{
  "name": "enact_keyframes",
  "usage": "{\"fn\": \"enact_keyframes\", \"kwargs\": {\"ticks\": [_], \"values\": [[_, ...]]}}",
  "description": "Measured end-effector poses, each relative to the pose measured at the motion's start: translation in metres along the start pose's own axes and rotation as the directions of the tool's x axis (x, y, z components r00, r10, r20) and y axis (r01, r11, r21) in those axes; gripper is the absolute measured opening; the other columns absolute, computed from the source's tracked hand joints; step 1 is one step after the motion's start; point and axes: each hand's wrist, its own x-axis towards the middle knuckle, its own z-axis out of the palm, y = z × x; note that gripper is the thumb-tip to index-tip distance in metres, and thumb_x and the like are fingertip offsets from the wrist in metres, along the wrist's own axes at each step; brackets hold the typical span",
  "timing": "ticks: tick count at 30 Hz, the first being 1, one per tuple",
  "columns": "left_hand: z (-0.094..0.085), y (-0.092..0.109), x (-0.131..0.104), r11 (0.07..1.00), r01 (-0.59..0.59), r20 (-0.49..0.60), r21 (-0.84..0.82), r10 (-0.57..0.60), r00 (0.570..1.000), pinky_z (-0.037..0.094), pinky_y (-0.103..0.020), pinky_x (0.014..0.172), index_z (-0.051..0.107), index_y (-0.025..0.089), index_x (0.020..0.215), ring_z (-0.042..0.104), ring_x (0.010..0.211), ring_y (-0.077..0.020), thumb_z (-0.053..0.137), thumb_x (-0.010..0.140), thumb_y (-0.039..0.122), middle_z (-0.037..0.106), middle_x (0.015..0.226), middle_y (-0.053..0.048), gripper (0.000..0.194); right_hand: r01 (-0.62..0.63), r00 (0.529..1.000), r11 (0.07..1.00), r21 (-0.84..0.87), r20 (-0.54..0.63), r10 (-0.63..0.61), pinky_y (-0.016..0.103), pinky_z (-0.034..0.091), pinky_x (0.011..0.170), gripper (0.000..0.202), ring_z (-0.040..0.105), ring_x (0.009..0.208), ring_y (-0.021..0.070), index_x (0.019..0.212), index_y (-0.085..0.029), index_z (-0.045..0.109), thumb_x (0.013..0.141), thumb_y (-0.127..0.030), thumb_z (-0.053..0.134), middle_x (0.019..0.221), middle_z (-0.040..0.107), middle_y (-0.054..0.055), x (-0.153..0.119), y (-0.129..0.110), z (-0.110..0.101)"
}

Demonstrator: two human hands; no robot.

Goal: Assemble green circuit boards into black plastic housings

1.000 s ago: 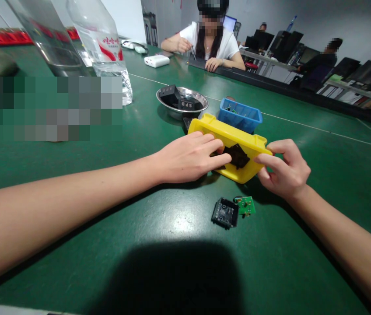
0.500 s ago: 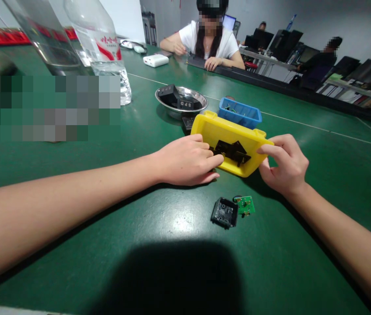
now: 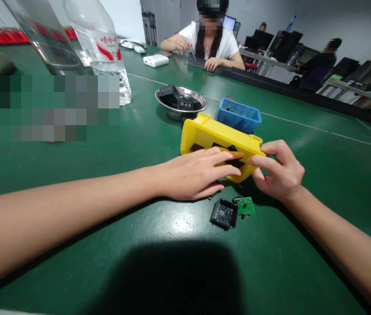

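A yellow plastic bin (image 3: 218, 130) is tipped on its side, its mouth facing me. My right hand (image 3: 280, 170) pinches the bin's right rim between thumb and fingers. Spread fingers of my left hand (image 3: 198, 173) reach across the mouth, in front of flat black parts (image 3: 233, 148) inside; these are partly hidden, and I see nothing held in that hand. Below the hands lie an open black plastic case half (image 3: 225, 214) and, touching or close beside it, a green circuit board (image 3: 245, 206). Near the left fingertips is a tiny dark piece (image 3: 210, 197), perhaps a screw.
Behind the yellow bin stand a metal bowl (image 3: 201, 104) with black boxes and a blue bin (image 3: 239, 120) with small parts. A water bottle (image 3: 108, 50) rises at left. Farther back are a white block-shaped device (image 3: 155, 60) and a person (image 3: 211, 48) seated across the green table.
The yellow bin has come left and lower, tilting further towards me. My left fingers have stretched out across its mouth. A tiny dark piece now shows by the case half.
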Motion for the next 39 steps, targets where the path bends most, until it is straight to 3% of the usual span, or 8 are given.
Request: {"fn": "enact_keyframes", "kwargs": {"ticks": [4, 11, 17, 22, 26, 30, 34, 39], "values": [[0.000, -0.003, -0.002, 0.998, -0.004, 0.062, 0.070, 0.000, 0.998, 0.050, -0.042, 0.103, 0.063, 0.017, 0.128, 0.061, 0.126, -0.0293, 0.055, 0.103, 0.029, 0.065, 0.138, -0.016, 0.029, 0.002, 1.000, 1.000, 0.016, 0.006, -0.002, 0.030, 0.052, 0.062, 0.029, 0.058, 0.072, 0.0166, 0.095, -0.027, 0.064, 0.080, -0.003, 0.060, 0.087, 0.057, 0.002, 0.000, -0.001, 0.000], [-0.001, -0.004, -0.004, 0.995, -0.096, -0.014, 0.027, 0.096, 0.995, 0.051, -0.037, 0.095, 0.065, 0.013, 0.119, 0.065, 0.110, -0.0249, 0.053, 0.102, 0.024, 0.070, 0.126, -0.015, 0.024, -0.043, 0.999, 0.999, -0.004, 0.004, 0.043, 0.031, 0.050, 0.063, 0.033, 0.059, 0.075, 0.0185, 0.102, -0.027, 0.060, 0.081, -0.002, 0.057, 0.087, 0.058, 0.002, -0.001, 0.008, 0.000], [-0.005, -0.004, -0.002, 0.984, -0.161, 0.031, 0.071, 0.159, 0.987, 0.049, -0.035, 0.088, 0.070, 0.016, 0.104, 0.065, 0.091, -0.0221, 0.046, 0.104, 0.024, 0.074, 0.102, -0.012, 0.026, -0.141, 0.989, 0.990, -0.012, 0.032, 0.141, 0.032, 0.047, 0.063, 0.035, 0.059, 0.075, 0.0199, 0.102, -0.025, 0.058, 0.076, -0.003, 0.054, 0.085, 0.058, 0.002, -0.005, 0.020, 0.000], [-0.005, -0.004, -0.002, 0.964, -0.192, 0.077, 0.185, 0.181, 0.980, 0.046, -0.038, 0.090, 0.071, 0.018, 0.096, 0.066, 0.091, -0.0227, 0.045, 0.105, 0.026, 0.074, 0.097, -0.010, 0.029, -0.305, 0.952, 0.952, 0.008, 0.031, 0.304, 0.030, 0.045, 0.059, 0.024, 0.054, 0.063, 0.0162, 0.089, -0.025, 0.057, 0.074, -0.007, 0.060, 0.076, 0.056, -0.002, -0.012, 0.029, -0.001], [-0.003, -0.005, -0.004, 0.994, -0.096, 0.105, 0.060, 0.090, 0.990, 0.049, -0.036, 0.086, 0.070, 0.015, 0.104, 0.065, 0.093, -0.0232, 0.048, 0.103, 0.026, 0.072, 0.104, -0.012, 0.025, -0.568, 0.822, 0.813, 0.131, 0.033, 0.569, 0.031, 0.050, 0.063, 0.017, 0.060, 0.070, 0.0180, 0.084, -0.024, 0.059, 0.073, -0.014, 0.067, 0.080, 0.062, 0.000, -0.023, 0.041, 0.003], [-0.002, -0.012, -0.007, 0.991, 0.083, 0.104, -0.105, -0.072, 0.992, 0.051, -0.036, 0.091, 0.068, 0.016, 0.106, 0.064, 0.099, -0.0231, 0.052, 0.102, 0.027, 0.069, 0.112, -0.012, 0.021, -0.782, 0.556, 0.521, 0.341, 0.005, 0.831, 0.032, 0.052, 0.066, 0.022, 0.062, 0.072, 0.0179, 0.078, -0.023, 0.058, 0.065, -0.013, 0.071, 0.079, 0.064, 0.001, -0.028, 0.056, 0.006], [-0.002, -0.020, -0.009, 0.970, 0.188, 0.097, -0.151, -0.175, 0.980, 0.050, -0.037, 0.094, 0.068, 0.016, 0.107, 0.063, 0.101, -0.0229, 0.053, 0.101, 0.028, 0.067, 0.114, -0.012, 0.020, -0.832, 0.396, 0.398, 0.386, -0.090, 0.914, 0.031, 0.054, 0.067, 0.027, 0.064, 0.074, 0.0174, 0.076, -0.024, 0.052, 0.063, -0.005, 0.068, 0.078, 0.063, 0.001, -0.031, 0.075, 0.003], [-0.002, -0.024, -0.008, 0.961, 0.223, 0.106, -0.163, -0.207, 0.973, 0.050, -0.037, 0.093, 0.067, 0.015, 0.107, 0.063, 0.100, -0.0228, 0.053, 0.101, 0.029, 0.066, 0.112, -0.012, 0.022, -0.890, 0.200, 0.252, 0.379, -0.171, 0.965, 0.026, 0.053, 0.057, 0.025, 0.059, 0.058, 0.0117, 0.076, -0.021, 0.054, 0.067, 0.002, 0.057, 0.072, 0.059, -0.002, -0.040, 0.097, -0.004]]}}
